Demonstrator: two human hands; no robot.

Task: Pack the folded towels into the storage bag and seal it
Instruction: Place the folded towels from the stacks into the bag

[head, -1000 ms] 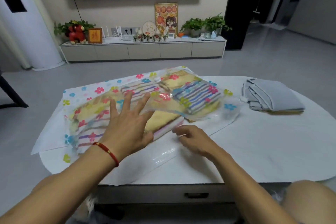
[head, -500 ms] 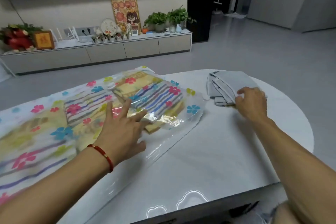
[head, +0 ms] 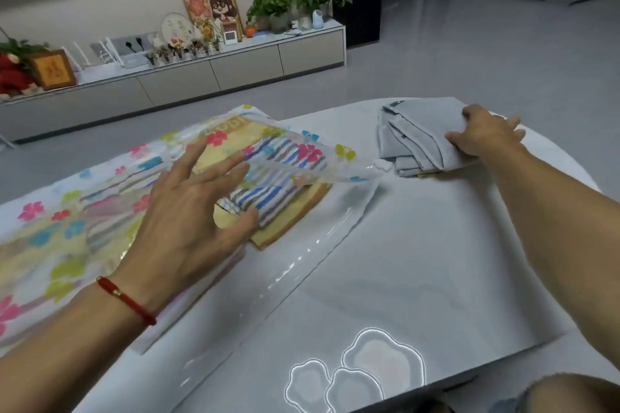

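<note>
A clear storage bag (head: pixel 60 211) printed with coloured flowers lies across the left of the white table (head: pixel 419 261). Folded towels sit inside it, with a blue-striped towel (head: pixel 268 198) on a yellow towel (head: pixel 295 211) at the open mouth. My left hand (head: pixel 188 211) has its spread fingers under the bag's top layer (head: pixel 308 157) and props it up off the towels. A stack of folded grey towels (head: pixel 412 141) lies at the table's far right. My right hand (head: pixel 486 137) grips that stack on its right side, thumb on top.
The table's curved edge runs close behind the grey stack and along the right. My knee (head: pixel 570 392) shows below the near edge. A low TV cabinet (head: pixel 201 74) with plants and ornaments stands across the grey floor.
My right hand left the bag's mouth, crossed to the grey stack and closed on it. My left hand went from pressing flat on the bag to lifting its top layer. My view swung right.
</note>
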